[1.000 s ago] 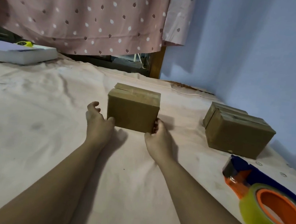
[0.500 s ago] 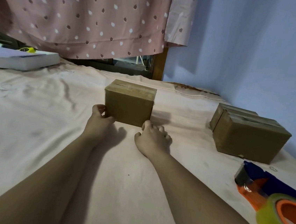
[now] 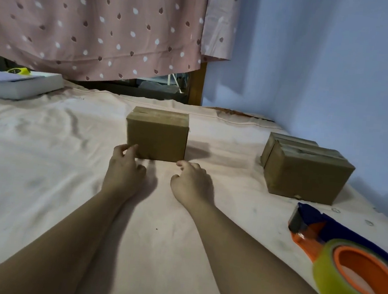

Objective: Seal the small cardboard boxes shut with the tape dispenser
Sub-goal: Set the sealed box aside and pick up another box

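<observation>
While the tape dispenser (image 3: pixel 344 255) lies nearest, right on the sheet (image 3: pixel 41 178), both hands hold nothing; left hand (image 3: pixel 123 170) loosely curled, fingertips at the near corner of the middle box (image 3: pixel 156 140); right hand (image 3: pixel 192 182) loosely curled just before it; two more boxes (image 3: pixel 305 175) stand farther right.

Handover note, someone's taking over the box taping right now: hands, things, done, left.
Left grip relaxed, fingertips at the lower left corner of the small brown cardboard box in the middle; right grip loosely curled on the pink sheet, empty.
Blue-and-orange tape dispenser with a yellow-green roll lies unheld at the right; beyond it, a nearer brown cardboard box and a second brown box behind it.
Done: middle box closed, glossy tape seemingly along its top.
Left: right pair's seals unclear; check them, tape as needed.
</observation>
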